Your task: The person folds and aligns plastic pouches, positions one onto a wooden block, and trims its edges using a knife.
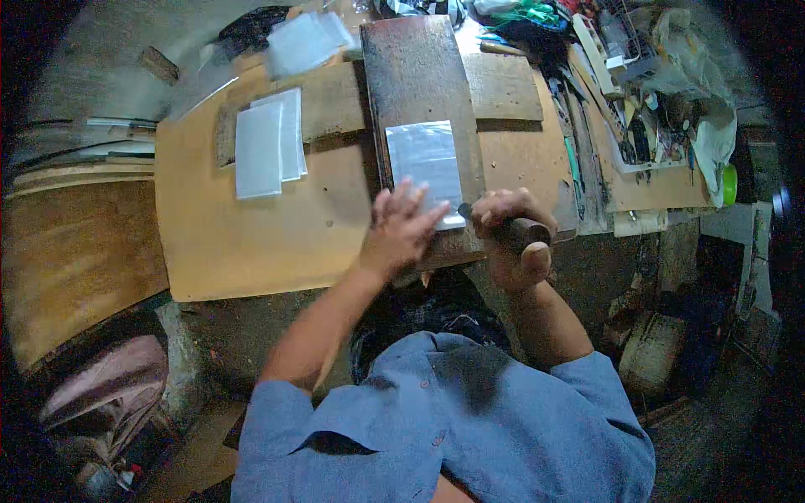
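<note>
At the near edge of the counter (pixel 251 272), the left hand (pixel 399 228) lies over the near left part of a pale, glossy sheet (pixel 422 159), its fingers spread apart; motion blur leaves it uncertain how firmly they touch. To its right, the right hand (pixel 510 220) has its fingers closed around a dark cylindrical handle (pixel 527 235), the thumb near the handle's near end. The opposite end points leftward and away from the body, toward the sheet's near right corner; whether it touches there cannot be told. The sheet rests flat on a dark plank (pixel 415 67), its long axis running from near to far, roughly parallel to the plank's. The sheet extends beyond the left fingers toward the far edge, and lies to the left of the right fingers; the left hand, overlapping it, is the nearer of the two. Farther left, overlapping translucent sheets (pixel 258 155) lie partly on a crosswise board (pixel 335 101). Beyond, toward the far left corner, is another group of sheets (pixel 300 49); at the right side stands a tray (pixel 644 168) of assorted tools.
</note>
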The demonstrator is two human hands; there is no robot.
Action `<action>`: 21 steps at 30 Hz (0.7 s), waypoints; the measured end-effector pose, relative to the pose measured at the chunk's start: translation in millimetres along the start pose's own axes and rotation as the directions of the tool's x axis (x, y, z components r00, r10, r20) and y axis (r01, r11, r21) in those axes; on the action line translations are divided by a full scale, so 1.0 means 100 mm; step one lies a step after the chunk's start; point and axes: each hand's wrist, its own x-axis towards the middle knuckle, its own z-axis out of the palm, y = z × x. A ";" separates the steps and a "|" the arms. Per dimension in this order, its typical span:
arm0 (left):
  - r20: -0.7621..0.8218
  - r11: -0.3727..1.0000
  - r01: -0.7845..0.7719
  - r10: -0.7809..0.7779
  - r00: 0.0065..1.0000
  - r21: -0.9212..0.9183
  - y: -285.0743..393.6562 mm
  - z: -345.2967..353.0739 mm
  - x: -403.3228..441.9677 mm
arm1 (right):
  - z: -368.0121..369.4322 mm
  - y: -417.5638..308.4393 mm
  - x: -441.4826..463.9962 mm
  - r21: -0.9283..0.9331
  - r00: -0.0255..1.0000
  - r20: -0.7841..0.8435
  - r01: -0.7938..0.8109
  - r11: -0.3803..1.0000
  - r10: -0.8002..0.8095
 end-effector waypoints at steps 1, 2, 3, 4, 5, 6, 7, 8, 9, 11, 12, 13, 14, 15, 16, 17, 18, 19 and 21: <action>-0.010 0.998 0.027 -0.027 1.000 0.057 -0.11 -0.02 0.05 | 0.01 -0.01 0.00 -0.001 1.000 0.000 0.000 1.000 0.000; -0.023 0.992 0.054 -0.052 0.998 0.113 -0.20 -0.03 0.09 | 0.03 -0.01 0.00 -0.010 1.000 0.001 0.007 1.000 -0.007; -0.024 0.993 0.053 -0.051 0.998 0.110 -0.28 -0.08 0.10 | 0.05 -0.01 0.00 -0.019 1.000 0.003 0.013 1.000 -0.013; 0.032 0.992 0.089 -0.092 0.995 0.086 -0.36 -0.16 0.12 | 0.07 -0.01 -0.01 -0.023 1.000 0.003 0.013 1.000 -0.013; 0.091 0.990 0.127 -0.133 0.987 0.066 -0.41 -0.20 0.12 | 0.07 -0.01 -0.01 -0.015 1.000 -0.011 0.016 1.000 -0.016; 0.106 0.987 0.150 -0.157 0.982 0.065 -0.43 -0.21 0.11 | 0.08 -0.01 -0.02 -0.007 0.999 -0.026 0.018 1.000 -0.018; 0.109 0.987 0.151 -0.157 0.982 0.062 -0.46 -0.20 0.11 | 0.07 -0.02 -0.02 -0.009 1.000 -0.028 0.014 1.000 -0.015; 0.098 0.990 0.133 -0.136 0.986 0.037 -0.49 -0.17 0.11 | 0.06 -0.04 -0.02 -0.029 1.000 -0.018 0.000 1.000 0.000; 0.083 0.993 0.115 -0.116 0.990 0.014 -0.50 -0.18 0.12 | 0.05 -0.05 -0.01 -0.050 1.000 -0.006 -0.012 0.999 0.011; 0.113 0.993 0.116 -0.118 0.987 0.028 -0.53 -0.20 0.14 | 0.05 -0.05 -0.01 -0.035 1.000 -0.017 -0.022 0.999 0.021; 0.142 0.992 0.117 -0.122 0.982 0.040 -0.54 -0.22 0.16 | 0.06 -0.05 -0.01 -0.021 0.999 -0.027 -0.034 0.999 0.033; 0.142 0.993 0.116 -0.120 0.983 0.040 -0.57 -0.21 0.16 | 0.06 -0.05 0.00 -0.023 0.999 -0.029 -0.033 0.999 0.032; 0.135 0.994 0.105 -0.107 0.985 0.019 -0.62 -0.20 0.17 | 0.08 -0.04 0.00 -0.019 0.999 -0.042 -0.023 1.000 0.022; 0.127 0.995 0.096 -0.095 0.987 0.000 -0.62 -0.24 0.19 | 0.09 -0.04 0.00 -0.015 0.998 -0.054 -0.013 1.000 0.012; 0.127 0.995 0.095 -0.094 0.987 -0.001 -0.59 -0.29 0.19 | 0.08 -0.04 0.00 -0.015 0.998 -0.054 -0.012 1.000 0.011; 0.132 0.992 0.125 -0.122 0.984 -0.017 -0.55 -0.33 0.18 | 0.06 -0.03 -0.01 -0.016 1.000 -0.004 -0.007 1.000 0.007; 0.139 0.987 0.155 -0.149 0.979 -0.034 -0.52 -0.37 0.18 | 0.06 -0.02 -0.01 -0.017 0.999 0.046 -0.003 1.000 0.004; 0.140 0.987 0.156 -0.149 0.979 -0.035 -0.52 -0.35 0.17 | 0.07 -0.02 -0.02 -0.018 0.999 0.047 -0.005 1.000 0.006; 0.106 0.985 0.165 -0.159 0.982 -0.057 -0.53 -0.30 0.16 | 0.08 -0.03 -0.01 -0.047 0.999 0.052 -0.003 0.999 0.006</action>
